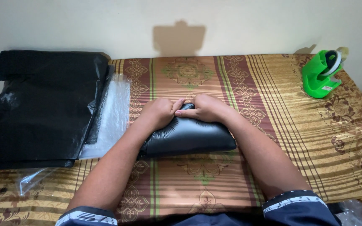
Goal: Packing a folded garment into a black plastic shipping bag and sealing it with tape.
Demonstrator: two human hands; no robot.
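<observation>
Black plastic-wrapped parcel [188,137] gripped at its far edge by both closed hands, left hand [160,112] and right hand [206,108].

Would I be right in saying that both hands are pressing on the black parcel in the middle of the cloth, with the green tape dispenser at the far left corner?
Not quite: the head view shows the green tape dispenser at the far right corner; the far left holds a stack of black bags. The rest stands: the left hand and right hand press on the black parcel mid-cloth.

both hands [183,112] fisted, knuckles together, forearms converging.
</observation>
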